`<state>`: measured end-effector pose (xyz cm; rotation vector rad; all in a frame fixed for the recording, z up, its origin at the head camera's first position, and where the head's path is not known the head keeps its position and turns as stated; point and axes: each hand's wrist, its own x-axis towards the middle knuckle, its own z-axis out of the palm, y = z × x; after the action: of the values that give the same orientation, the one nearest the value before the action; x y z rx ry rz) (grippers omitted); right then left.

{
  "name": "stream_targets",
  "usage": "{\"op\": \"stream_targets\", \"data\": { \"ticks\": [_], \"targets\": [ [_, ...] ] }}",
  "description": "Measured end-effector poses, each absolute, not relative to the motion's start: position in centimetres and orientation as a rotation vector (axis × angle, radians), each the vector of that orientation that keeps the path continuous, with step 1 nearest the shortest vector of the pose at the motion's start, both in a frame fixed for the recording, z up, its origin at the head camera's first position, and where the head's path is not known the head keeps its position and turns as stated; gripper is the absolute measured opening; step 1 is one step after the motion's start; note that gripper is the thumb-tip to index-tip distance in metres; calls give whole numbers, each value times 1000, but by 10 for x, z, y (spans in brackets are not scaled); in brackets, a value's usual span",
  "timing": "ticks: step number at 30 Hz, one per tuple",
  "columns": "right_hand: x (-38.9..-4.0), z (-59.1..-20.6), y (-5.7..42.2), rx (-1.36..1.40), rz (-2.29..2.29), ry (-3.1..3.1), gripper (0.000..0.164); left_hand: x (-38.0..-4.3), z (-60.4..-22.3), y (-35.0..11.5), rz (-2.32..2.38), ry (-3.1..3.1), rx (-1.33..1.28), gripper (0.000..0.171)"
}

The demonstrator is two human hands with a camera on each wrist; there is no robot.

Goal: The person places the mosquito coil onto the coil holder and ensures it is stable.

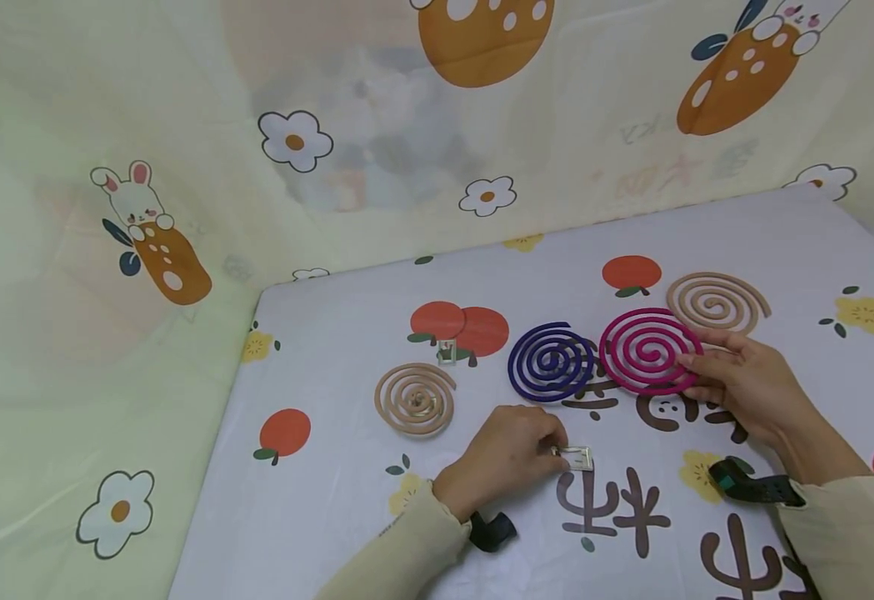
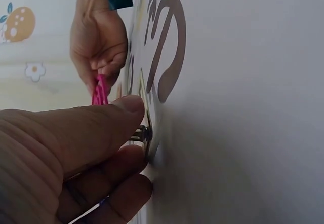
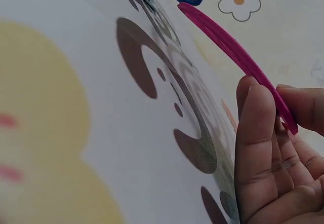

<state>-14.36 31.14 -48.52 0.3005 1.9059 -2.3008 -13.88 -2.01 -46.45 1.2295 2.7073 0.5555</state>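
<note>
My right hand (image 1: 755,387) pinches the edge of a pink mosquito coil (image 1: 654,355) between thumb and fingers. The right wrist view shows this coil (image 3: 230,44) edge-on, tilted and raised off the cloth. Low over the table, my left hand (image 1: 507,450) holds a small square metal coil stand (image 1: 579,457) by one side. In the left wrist view the stand (image 2: 146,133) sits between thumb and fingers, partly hidden. A dark blue mosquito coil (image 1: 552,362) lies left of the pink one. Behind the right hand is a tan coil (image 1: 716,304).
Another tan coil (image 1: 416,402) is at the left, with metal showing at its centre. Just beyond it a second metal stand (image 1: 447,351) lies on the printed tablecloth (image 1: 332,500). A patterned curtain (image 1: 377,225) hangs along the table's back and left edges.
</note>
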Motion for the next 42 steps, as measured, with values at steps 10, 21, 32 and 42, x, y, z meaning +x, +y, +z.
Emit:
{"op": "stream_targets", "data": {
  "ticks": [10,21,32,42],
  "targets": [
    [-125,-484,310,277,-2344,1853,32,-133,-466,-14,475,2728,1251,18],
    [-109,-485,308,236,-2447,1669,31,-126,-468,-4,436,2791,1261,17],
    [-97,-488,300,206,-2435,1663,29,-122,-473,1,451,2820,1265,25],
    [-89,-487,291,149,-2418,1669,31,-116,-466,-27,370,2792,1266,32]
  ]
}}
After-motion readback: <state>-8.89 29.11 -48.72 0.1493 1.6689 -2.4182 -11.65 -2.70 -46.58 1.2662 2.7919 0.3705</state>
